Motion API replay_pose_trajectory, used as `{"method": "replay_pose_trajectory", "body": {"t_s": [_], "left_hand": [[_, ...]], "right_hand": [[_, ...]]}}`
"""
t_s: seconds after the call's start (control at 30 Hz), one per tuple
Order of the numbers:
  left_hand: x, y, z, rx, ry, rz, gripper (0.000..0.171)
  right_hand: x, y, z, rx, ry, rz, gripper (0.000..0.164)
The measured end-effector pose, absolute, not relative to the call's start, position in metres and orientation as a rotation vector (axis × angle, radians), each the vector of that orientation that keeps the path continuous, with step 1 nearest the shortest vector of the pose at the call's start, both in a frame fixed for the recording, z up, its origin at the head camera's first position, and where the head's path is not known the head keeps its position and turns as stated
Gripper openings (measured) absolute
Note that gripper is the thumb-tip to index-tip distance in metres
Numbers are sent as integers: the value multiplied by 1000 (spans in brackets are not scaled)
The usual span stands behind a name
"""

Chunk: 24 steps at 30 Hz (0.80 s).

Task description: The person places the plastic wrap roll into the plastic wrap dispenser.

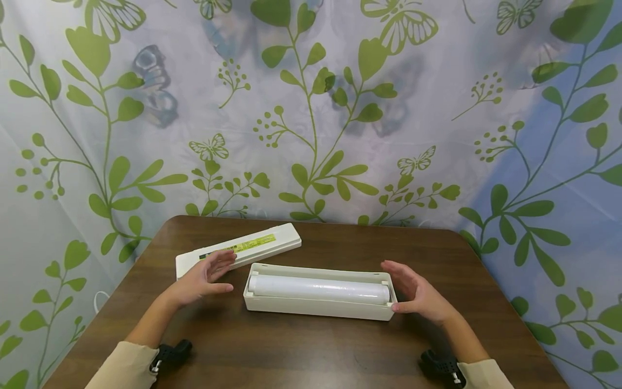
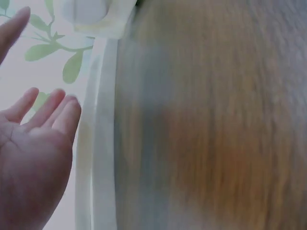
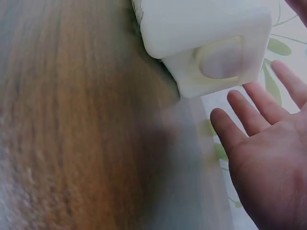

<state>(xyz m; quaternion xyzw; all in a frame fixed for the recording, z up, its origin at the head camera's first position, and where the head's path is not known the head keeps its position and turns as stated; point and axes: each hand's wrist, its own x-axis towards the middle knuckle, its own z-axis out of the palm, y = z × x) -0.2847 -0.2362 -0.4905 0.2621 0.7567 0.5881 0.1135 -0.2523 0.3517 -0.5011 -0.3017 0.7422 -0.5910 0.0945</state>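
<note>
A white plastic-wrap dispenser box (image 1: 318, 308) lies lengthwise on the brown wooden table, its top uncovered. Inside it rests a white roll of plastic wrap (image 1: 316, 288). My left hand (image 1: 201, 278) is held off the box's left end, fingers spread and holding nothing; it overlaps the lid in the head view. At the other end, my right hand (image 1: 423, 294) has its thumb right at the box's front corner, its other fingers extended. The right wrist view shows the box's end wall (image 3: 216, 62) near the fingertips, with a rounded form in its opening.
A long white lid (image 1: 252, 244) with a yellow label lies at an angle behind the box, to the left. The wooden table (image 1: 320, 351) reaches back to a curtain (image 1: 340, 135) printed with green leaves and butterflies. Black wrist mounts (image 1: 172, 354) sit at both sleeves.
</note>
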Motion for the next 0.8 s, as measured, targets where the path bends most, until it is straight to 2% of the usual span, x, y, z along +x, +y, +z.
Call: {"method": "replay_pose_trajectory", "body": {"t_s": [0.47, 0.8], "left_hand": [[-276, -272, -487, 611, 2536, 1856, 73], [-274, -299, -485, 391, 2796, 1611, 70]], "right_hand": [[-249, 347, -503, -857, 2146, -1716, 98], [-249, 347, -504, -831, 2128, -1717, 96]]}}
